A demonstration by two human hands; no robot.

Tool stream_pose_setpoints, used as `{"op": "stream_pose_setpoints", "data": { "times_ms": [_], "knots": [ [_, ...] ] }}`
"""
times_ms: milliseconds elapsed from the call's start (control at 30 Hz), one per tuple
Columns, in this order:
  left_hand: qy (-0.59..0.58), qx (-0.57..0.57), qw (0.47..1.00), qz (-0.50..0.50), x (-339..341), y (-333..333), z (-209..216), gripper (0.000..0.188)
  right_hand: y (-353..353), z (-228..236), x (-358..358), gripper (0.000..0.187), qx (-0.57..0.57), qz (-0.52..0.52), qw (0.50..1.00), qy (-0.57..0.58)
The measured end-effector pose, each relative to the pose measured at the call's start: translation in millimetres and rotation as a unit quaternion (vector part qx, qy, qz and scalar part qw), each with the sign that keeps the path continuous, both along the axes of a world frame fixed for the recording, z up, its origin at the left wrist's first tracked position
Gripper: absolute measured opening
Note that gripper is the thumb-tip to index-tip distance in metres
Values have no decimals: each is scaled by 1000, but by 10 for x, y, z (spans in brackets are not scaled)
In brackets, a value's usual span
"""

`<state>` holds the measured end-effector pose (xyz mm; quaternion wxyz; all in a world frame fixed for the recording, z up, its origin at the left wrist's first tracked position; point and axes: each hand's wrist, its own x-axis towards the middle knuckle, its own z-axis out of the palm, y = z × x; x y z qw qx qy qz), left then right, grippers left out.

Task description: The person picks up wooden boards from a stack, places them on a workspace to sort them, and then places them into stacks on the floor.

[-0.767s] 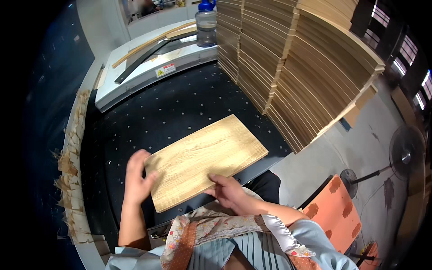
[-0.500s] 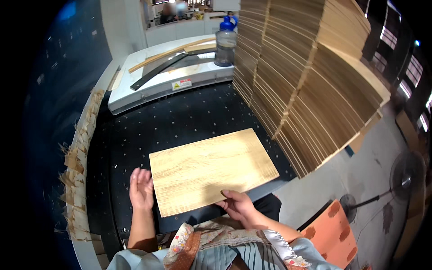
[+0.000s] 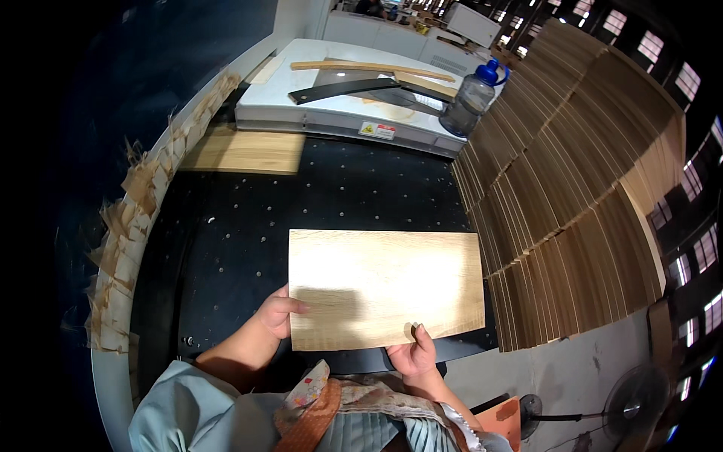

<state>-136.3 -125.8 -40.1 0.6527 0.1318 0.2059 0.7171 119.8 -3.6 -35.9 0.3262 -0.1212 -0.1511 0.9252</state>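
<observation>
The black table [image 3: 361, 200] is dotted with small pale studs. At its far side sits a white ledge [image 3: 279, 90] bearing a wooden strip [image 3: 369, 68], a dark bar [image 3: 343, 91] and a blue-capped bottle [image 3: 467, 105]; a label [image 3: 376, 130] is on its front. A second board [image 3: 252, 153] lies at the table's far left, just in front of the ledge. Ragged tan flaps [image 3: 147, 181] line the left edge. On the right rise tall stacks [image 3: 557, 196] of panels, and beyond them are a grey floor [image 3: 550, 377], a fan [image 3: 629, 407] and bright windows [image 3: 649, 47].

The board [image 3: 392, 275] is in front of the person, over the table's near part; whether it touches the table I cannot tell. The left hand [image 3: 276, 315] grasps its left edge, thumb on the top face, the other fingers mostly hidden beneath. The right hand [image 3: 413, 355] grips the near edge right of the middle, thumb raised over the top, fingers below.
</observation>
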Motion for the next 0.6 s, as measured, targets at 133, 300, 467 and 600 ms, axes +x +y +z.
{"op": "stream_pose_setpoints", "data": {
  "times_ms": [133,300,467,600],
  "knots": [
    [22,-3,999,34,23,-39,38,49,-56,-13,34,59,43,-21,997,-54],
    [227,-91,950,196,-338,242,466,27,-20,-54,92,57,17,-2,1000,-23],
    [832,-149,466,262,-1082,1011,294,52,24,-27,72,59,19,-14,1000,-20],
    [880,-255,353,190,-1356,1619,344,59,4,28,29,59,19,-20,1000,-2]
  ]
}}
